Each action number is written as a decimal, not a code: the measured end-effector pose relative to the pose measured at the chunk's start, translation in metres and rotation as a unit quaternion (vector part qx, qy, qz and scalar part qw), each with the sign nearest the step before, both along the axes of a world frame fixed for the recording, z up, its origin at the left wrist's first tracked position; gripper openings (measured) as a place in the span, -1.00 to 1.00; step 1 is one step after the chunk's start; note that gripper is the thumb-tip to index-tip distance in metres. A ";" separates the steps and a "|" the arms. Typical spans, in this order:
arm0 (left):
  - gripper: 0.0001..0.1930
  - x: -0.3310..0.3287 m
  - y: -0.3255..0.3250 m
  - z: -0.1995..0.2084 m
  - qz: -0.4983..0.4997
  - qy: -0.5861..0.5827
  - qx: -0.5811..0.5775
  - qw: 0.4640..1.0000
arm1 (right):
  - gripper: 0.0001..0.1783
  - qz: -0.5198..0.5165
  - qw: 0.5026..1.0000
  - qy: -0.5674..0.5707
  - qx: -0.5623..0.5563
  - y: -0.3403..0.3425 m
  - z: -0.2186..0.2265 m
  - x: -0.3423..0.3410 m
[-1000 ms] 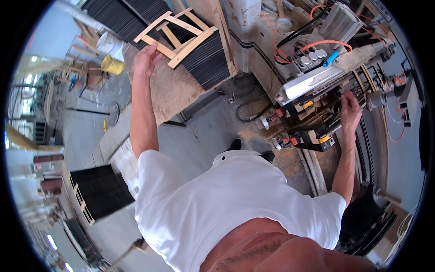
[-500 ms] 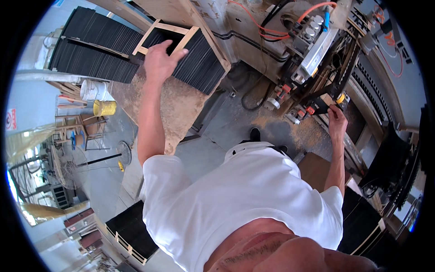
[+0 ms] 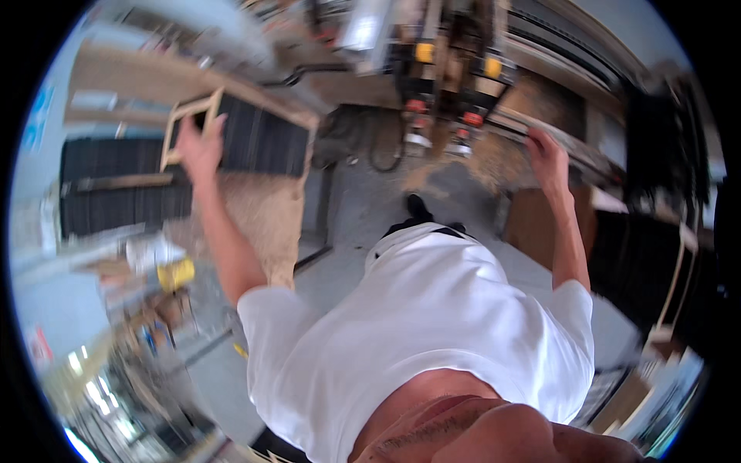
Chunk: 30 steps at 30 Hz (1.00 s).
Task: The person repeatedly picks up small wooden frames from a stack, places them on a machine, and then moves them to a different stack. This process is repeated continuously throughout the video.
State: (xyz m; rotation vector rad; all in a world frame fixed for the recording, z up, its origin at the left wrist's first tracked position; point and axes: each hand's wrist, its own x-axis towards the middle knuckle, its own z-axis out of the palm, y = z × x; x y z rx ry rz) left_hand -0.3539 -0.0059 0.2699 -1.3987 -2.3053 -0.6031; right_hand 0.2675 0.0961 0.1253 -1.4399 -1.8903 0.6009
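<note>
My left hand (image 3: 201, 150) is stretched out to the upper left, thumb and fingers spread apart. It reaches over a light wooden frame (image 3: 173, 133) that stands between stacks of thin black sheets. One black stack (image 3: 266, 137) lies right of the hand; another black stack (image 3: 116, 158) lies left of it. Whether the fingertips touch the frame is blurred. My right hand (image 3: 549, 158) is raised on the right, fingers curled together, with nothing visible in it. It is nearest the long machine rail (image 3: 513, 127).
Ahead stands a machine with two tool heads (image 3: 417, 127) above sawdust (image 3: 494, 162) on the floor. A wooden board table (image 3: 262, 208) is under my left arm. A brown panel (image 3: 532, 224) and black stacks (image 3: 633, 255) are at right; a yellow bucket (image 3: 176, 274) is at left.
The view has swung, shifting the machine leftward and upward in the picture. My right hand has come away from the machine's black part. My left hand stays by the wooden frame, fingers spread.
</note>
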 end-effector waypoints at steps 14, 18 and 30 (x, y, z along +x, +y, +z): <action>-0.70 0.332 -0.006 -0.222 -0.261 -0.578 0.014 0.773 | -0.74 -0.348 0.839 -0.405 0.104 -0.158 0.216 0.241; -0.68 0.362 0.027 -0.224 -0.285 -0.602 -0.050 0.744 | -0.76 -0.400 0.854 -0.333 -0.018 -0.184 0.203 0.256; -0.64 0.384 0.299 -0.168 -0.264 -0.742 0.018 0.616 | -0.70 -0.468 0.850 -0.237 0.039 -0.159 0.224 0.227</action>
